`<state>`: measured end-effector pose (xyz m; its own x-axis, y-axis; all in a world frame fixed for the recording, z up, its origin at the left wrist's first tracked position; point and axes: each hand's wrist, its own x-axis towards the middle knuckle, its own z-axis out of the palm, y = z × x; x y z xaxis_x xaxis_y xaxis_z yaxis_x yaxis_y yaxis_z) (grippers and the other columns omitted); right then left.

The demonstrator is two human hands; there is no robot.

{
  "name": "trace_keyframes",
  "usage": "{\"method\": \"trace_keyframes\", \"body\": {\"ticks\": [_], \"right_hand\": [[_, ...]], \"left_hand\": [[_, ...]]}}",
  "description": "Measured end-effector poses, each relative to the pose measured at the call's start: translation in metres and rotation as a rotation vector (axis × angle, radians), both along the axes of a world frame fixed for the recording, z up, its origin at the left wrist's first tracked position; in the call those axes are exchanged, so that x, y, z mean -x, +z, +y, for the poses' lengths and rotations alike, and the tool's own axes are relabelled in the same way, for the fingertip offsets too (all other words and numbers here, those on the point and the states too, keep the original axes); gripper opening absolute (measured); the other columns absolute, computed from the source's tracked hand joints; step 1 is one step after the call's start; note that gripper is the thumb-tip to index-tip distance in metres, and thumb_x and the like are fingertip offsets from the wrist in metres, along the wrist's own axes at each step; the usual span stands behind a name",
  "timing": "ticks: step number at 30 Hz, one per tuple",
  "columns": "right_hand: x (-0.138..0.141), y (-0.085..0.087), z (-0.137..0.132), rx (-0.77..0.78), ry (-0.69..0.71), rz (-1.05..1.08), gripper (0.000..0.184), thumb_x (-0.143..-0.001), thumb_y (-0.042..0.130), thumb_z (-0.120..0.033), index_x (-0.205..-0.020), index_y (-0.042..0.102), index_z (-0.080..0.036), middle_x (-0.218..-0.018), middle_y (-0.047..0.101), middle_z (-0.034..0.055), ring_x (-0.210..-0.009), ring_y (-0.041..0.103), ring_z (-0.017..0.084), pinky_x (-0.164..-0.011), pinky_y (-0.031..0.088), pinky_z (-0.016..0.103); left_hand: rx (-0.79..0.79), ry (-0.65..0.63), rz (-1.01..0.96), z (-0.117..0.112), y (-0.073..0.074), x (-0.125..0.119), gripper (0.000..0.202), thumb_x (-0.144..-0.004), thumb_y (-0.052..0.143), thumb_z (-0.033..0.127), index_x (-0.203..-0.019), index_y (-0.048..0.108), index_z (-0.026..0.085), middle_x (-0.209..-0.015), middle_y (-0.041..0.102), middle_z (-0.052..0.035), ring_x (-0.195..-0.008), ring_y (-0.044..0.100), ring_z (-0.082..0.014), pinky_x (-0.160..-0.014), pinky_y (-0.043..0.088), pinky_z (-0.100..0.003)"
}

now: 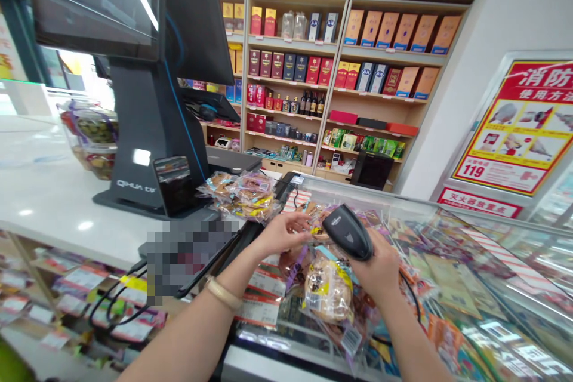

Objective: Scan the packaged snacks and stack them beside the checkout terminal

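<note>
My right hand (pixel 376 262) grips a black handheld barcode scanner (pixel 347 231) over a heap of snack packets. To its left, my left hand (pixel 286 234) is open, its fingers apart and slightly curled, with nothing visible in them. Right below the scanner lies a clear packet of round biscuits (pixel 329 289) with a yellow label and a barcode. Several similar packets lie around and under it. Another pile of packets (pixel 246 194) sits on the counter beyond my left hand.
A checkout terminal (pixel 147 131) stands on the white counter (pixel 54 191) at left, beside a clear basket of packets (pixel 92 137). A glass display case (pixel 447 250) holding packaged goods spans the right. A cable runs below my right hand. Shelves of boxes (pixel 295 65) line the back wall.
</note>
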<state>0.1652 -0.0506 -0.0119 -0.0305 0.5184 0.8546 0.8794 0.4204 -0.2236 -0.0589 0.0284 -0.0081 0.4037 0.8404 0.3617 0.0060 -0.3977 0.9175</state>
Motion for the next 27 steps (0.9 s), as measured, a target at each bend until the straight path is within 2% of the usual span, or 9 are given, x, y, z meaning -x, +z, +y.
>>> {"method": "trace_keyframes", "body": {"ticks": [3, 7, 12, 15, 17, 19, 22, 25, 27], "right_hand": [[-0.001, 0.001, 0.001, -0.016, -0.010, 0.007, 0.018, -0.081, 0.060, -0.038, -0.082, 0.058, -0.021, -0.073, 0.061, 0.0031, -0.068, 0.058, 0.020, -0.061, 0.041, 0.029], [-0.003, 0.000, 0.002, -0.022, -0.003, 0.008, 0.014, -0.080, 0.058, -0.035, -0.083, 0.057, -0.021, -0.073, 0.060, 0.0027, -0.068, 0.057, 0.019, -0.061, 0.040, 0.028], [-0.003, -0.002, 0.003, 0.029, -0.021, 0.043, 0.011, -0.078, 0.058, -0.031, -0.083, 0.057, -0.021, -0.074, 0.060, 0.0023, -0.070, 0.057, 0.020, -0.063, 0.040, 0.029], [-0.002, -0.002, 0.002, 0.029, -0.017, 0.052, 0.010, -0.077, 0.057, -0.029, -0.083, 0.057, -0.021, -0.074, 0.060, 0.0021, -0.070, 0.057, 0.019, -0.063, 0.040, 0.029], [-0.002, 0.000, 0.001, 0.011, -0.014, 0.050, 0.008, -0.078, 0.057, -0.029, -0.081, 0.057, -0.021, -0.073, 0.059, 0.0022, -0.069, 0.056, 0.019, -0.063, 0.040, 0.029], [-0.003, 0.002, 0.000, -0.027, -0.014, 0.052, 0.009, -0.078, 0.058, -0.030, -0.080, 0.056, -0.021, -0.073, 0.059, 0.0024, -0.069, 0.056, 0.020, -0.063, 0.041, 0.029], [-0.004, 0.004, -0.001, -0.084, -0.032, 0.092, 0.010, -0.078, 0.059, -0.030, -0.079, 0.055, -0.021, -0.071, 0.058, 0.0016, -0.068, 0.056, 0.019, -0.062, 0.041, 0.029], [-0.005, 0.005, -0.003, -0.104, -0.055, 0.151, 0.013, -0.078, 0.060, -0.033, -0.076, 0.053, -0.022, -0.069, 0.056, 0.0004, -0.064, 0.054, 0.017, -0.060, 0.040, 0.028], [-0.005, 0.005, -0.003, -0.109, -0.055, 0.162, 0.015, -0.078, 0.062, -0.034, -0.075, 0.052, -0.022, -0.068, 0.055, 0.0000, -0.062, 0.053, 0.017, -0.058, 0.039, 0.027]], "left_hand": [[-0.288, -0.192, 0.311, -0.018, -0.004, -0.012, 0.050, -0.060, 0.083, 0.033, -0.108, 0.071, 0.023, -0.096, 0.072, -0.0061, -0.084, 0.066, -0.0204, -0.077, 0.053, -0.031], [-0.573, -0.277, 0.490, -0.040, -0.002, -0.023, 0.073, -0.057, 0.084, 0.047, -0.123, 0.064, 0.025, -0.126, 0.061, -0.0112, -0.113, 0.058, -0.0291, -0.100, 0.045, -0.038], [-0.658, -0.249, 0.819, -0.062, -0.002, -0.027, 0.112, -0.044, 0.085, 0.059, -0.144, 0.041, 0.032, -0.139, 0.047, -0.0142, -0.122, 0.049, -0.0406, -0.102, 0.040, -0.055], [-0.635, -0.238, 0.876, -0.063, -0.003, -0.026, 0.113, -0.046, 0.085, 0.052, -0.147, 0.036, 0.033, -0.142, 0.044, -0.0146, -0.123, 0.048, -0.0410, -0.103, 0.039, -0.056], [-0.576, -0.295, 0.777, -0.056, -0.002, -0.023, 0.108, -0.048, 0.085, 0.043, -0.145, 0.039, 0.031, -0.140, 0.046, -0.0125, -0.123, 0.049, -0.0374, -0.105, 0.039, -0.050], [-0.487, -0.354, 0.580, -0.046, 0.000, -0.019, 0.103, -0.049, 0.085, 0.035, -0.143, 0.044, 0.028, -0.140, 0.049, -0.0112, -0.125, 0.049, -0.0343, -0.109, 0.036, -0.046], [-0.262, -0.353, 0.248, -0.032, 0.004, -0.013, 0.092, -0.055, 0.084, 0.030, -0.139, 0.049, 0.025, -0.141, 0.051, -0.0113, -0.128, 0.048, -0.0318, -0.110, 0.036, -0.044], [0.087, -0.234, -0.148, -0.022, 0.005, -0.011, 0.079, -0.060, 0.084, 0.032, -0.133, 0.053, 0.028, -0.132, 0.058, -0.0098, -0.114, 0.060, -0.0272, -0.094, 0.050, -0.038], [0.300, -0.129, -0.420, -0.017, 0.004, -0.010, 0.073, -0.059, 0.085, 0.040, -0.125, 0.056, 0.028, -0.113, 0.065, -0.0068, -0.093, 0.067, -0.0218, -0.076, 0.056, -0.032]]}}
